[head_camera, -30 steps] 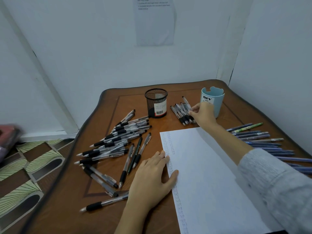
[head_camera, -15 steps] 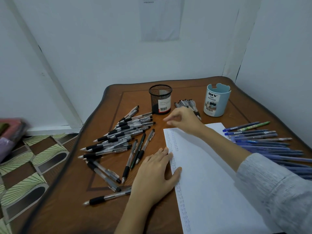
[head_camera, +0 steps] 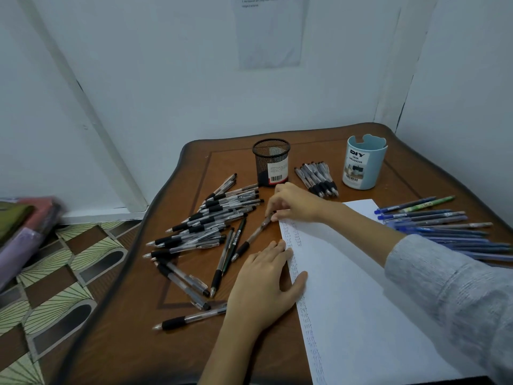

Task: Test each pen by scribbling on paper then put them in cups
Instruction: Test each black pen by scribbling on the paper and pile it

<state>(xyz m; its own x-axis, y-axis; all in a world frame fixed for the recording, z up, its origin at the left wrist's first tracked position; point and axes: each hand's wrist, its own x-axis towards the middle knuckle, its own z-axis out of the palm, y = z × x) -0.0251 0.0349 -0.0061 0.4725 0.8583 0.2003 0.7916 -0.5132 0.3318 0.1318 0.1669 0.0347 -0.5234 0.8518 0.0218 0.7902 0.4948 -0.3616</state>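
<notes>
A white sheet of paper (head_camera: 361, 287) with small scribbles down its left edge lies on the wooden table (head_camera: 180, 351). My left hand (head_camera: 263, 282) rests flat on the paper's left edge, fingers apart. My right hand (head_camera: 297, 202) pinches the top end of a clear black-grip pen (head_camera: 251, 238) that lies beside the paper. A heap of similar black pens (head_camera: 211, 220) lies to the left. A black mesh cup (head_camera: 271, 162) and a light blue cup (head_camera: 363, 165) stand at the back, with a small row of black pens (head_camera: 316, 177) between them.
Several blue pens and one green pen (head_camera: 433, 218) lie in a spread on the right of the table. White walls close in behind and to the right. Patterned floor and a stack of coloured packets (head_camera: 25, 226) show at the left.
My right hand left the row of pens by the blue cup, swept left across the paper's top, and now grips the end of a pen beside the paper. My left hand stayed put.
</notes>
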